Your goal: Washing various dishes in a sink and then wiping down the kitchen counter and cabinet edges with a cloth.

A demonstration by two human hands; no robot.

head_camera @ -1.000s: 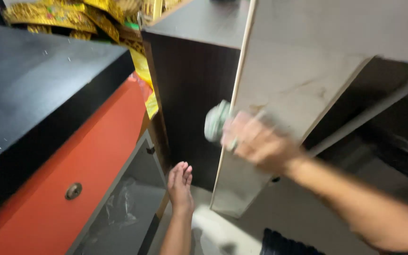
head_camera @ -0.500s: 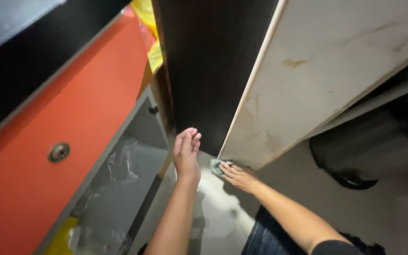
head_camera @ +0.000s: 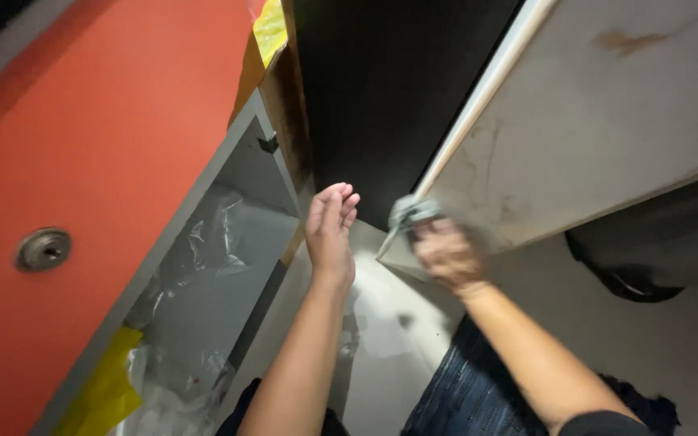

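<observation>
Your right hand [head_camera: 446, 254], blurred, fingers closed around grey cloth [head_camera: 409, 211], presses it at bottom corner of pale cabinet door [head_camera: 591, 137]. Stains remain higher up door. Left hand [head_camera: 330, 234] open, flat, empty.

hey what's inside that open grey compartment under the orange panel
Inside the grey compartment lies crumpled clear plastic sheeting, with a yellow piece at its lower end. Whatever sits beneath the plastic is covered and cannot be seen.
</observation>
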